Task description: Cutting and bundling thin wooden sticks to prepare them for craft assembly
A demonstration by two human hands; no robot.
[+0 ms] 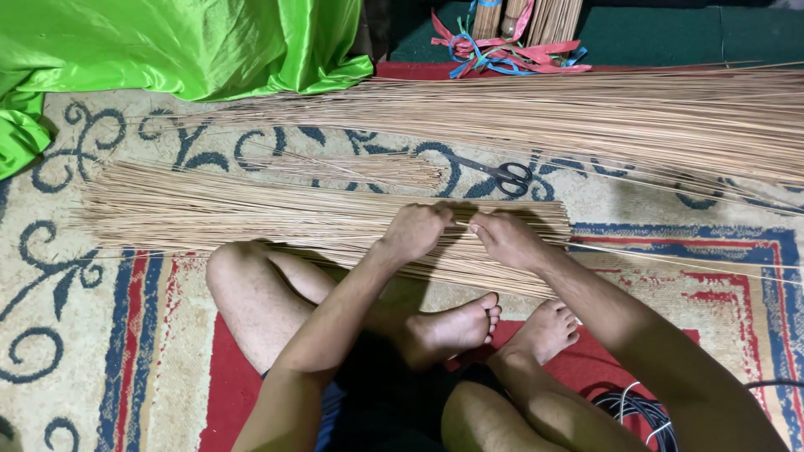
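My left hand (414,230) and right hand (507,238) meet at mid-frame, both pinching thin sticks from the flat stick pile (251,213) lying across the carpet (100,335). My fingertips hide the exact strands. Scissors (502,174) lie just above, half lost in shadow.

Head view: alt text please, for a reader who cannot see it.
Both hands, left hand and right hand, rest on a flat bundle of thin tan sticks on a patterned rug, above crossed bare legs. Black scissors and a larger stick pile lie beyond, green cloth at upper left.
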